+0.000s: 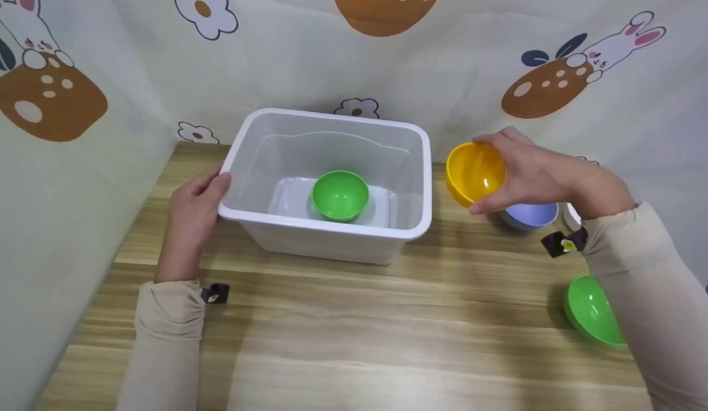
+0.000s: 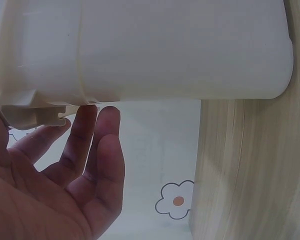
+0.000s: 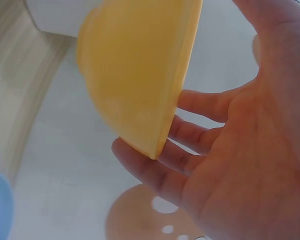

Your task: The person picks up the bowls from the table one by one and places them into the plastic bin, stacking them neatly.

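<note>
A yellow bowl (image 1: 468, 174) is held in the air by my right hand (image 1: 534, 171), right of the white plastic bin (image 1: 325, 225), with its opening tipped toward the palm. In the right wrist view, fingers hold the yellow bowl (image 3: 132, 75) at its rim. My left hand (image 1: 193, 214) grips the bin's left rim, thumb on top. From the left wrist view, its other fingers (image 2: 110, 155) curl below the rim beside the bin wall (image 2: 180, 50). Inside the bin, a small green bowl (image 1: 340, 197) sits upright on the bottom.
Below my right hand, a blue bowl (image 1: 531, 216) stands on the wooden table (image 1: 342, 319), with a partly hidden white item (image 1: 572, 217) beside it. A larger green bowl (image 1: 591, 311) lies partly behind my right sleeve. A printed curtain (image 1: 457, 63) hangs behind the bin.
</note>
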`<state>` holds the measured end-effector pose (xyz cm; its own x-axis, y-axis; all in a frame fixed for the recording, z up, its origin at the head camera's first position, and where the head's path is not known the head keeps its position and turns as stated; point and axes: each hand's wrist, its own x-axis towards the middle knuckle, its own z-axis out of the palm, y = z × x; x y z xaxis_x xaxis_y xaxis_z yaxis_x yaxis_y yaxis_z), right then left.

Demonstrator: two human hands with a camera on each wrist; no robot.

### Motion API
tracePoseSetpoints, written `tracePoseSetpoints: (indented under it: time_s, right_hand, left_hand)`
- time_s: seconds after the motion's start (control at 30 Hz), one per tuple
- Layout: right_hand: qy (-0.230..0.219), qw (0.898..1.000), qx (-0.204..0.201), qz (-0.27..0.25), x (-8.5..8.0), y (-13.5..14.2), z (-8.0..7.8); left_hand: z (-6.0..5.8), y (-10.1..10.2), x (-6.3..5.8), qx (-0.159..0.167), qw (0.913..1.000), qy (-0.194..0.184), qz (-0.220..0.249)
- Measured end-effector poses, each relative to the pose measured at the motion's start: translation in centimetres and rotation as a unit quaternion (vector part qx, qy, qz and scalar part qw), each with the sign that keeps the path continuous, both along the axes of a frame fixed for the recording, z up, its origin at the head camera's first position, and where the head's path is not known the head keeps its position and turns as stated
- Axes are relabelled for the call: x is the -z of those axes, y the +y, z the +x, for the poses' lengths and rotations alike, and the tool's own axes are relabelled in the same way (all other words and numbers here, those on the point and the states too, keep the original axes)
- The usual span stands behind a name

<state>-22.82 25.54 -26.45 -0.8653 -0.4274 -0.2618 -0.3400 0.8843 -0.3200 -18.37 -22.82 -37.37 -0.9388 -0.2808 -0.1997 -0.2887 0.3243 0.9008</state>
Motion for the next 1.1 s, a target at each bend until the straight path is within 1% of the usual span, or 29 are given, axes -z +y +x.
tracePoseSetpoints:
  time_s: [0.13,0.3,0.53,0.63,0.83,0.97,1.1]
  right_hand:
    - [0.011,1.0,-0.007,-0.001,-1.3,-0.7,-0.3]
    - [0.028,0.999,-0.025,0.015,-2.7,-1.8,-0.6]
    - [0.03,0.998,-0.039,0.036,-4.2,-3.1,-0.9]
    - [0.033,0.998,-0.043,0.043,-4.7,-3.5,-1.1]
    - [0.031,0.997,-0.051,0.05,-5.3,-4.6,-1.5]
    - [0.02,0.998,-0.045,0.044,-5.7,-5.4,-1.9]
    - [0.019,0.998,-0.041,0.045,-6.1,-6.2,-2.3]
  left_hand:
    - [0.1,-0.1,-0.1,-0.001,1.0,-0.002,-0.002]
    - [0.2,-0.1,0.0,-0.004,1.0,-0.005,0.004]
    - [0.1,-0.1,0.0,-0.003,0.9999,0.01,-0.009]
    - [0.0,-0.1,0.1,-0.001,0.9998,0.018,-0.012]
    - [0.1,-0.2,0.2,-0.008,0.9998,0.014,-0.01]
    - [0.1,-0.2,0.2,-0.007,0.9998,0.018,-0.007]
    - [0.1,0.0,0.1,-0.003,0.9998,0.02,-0.008]
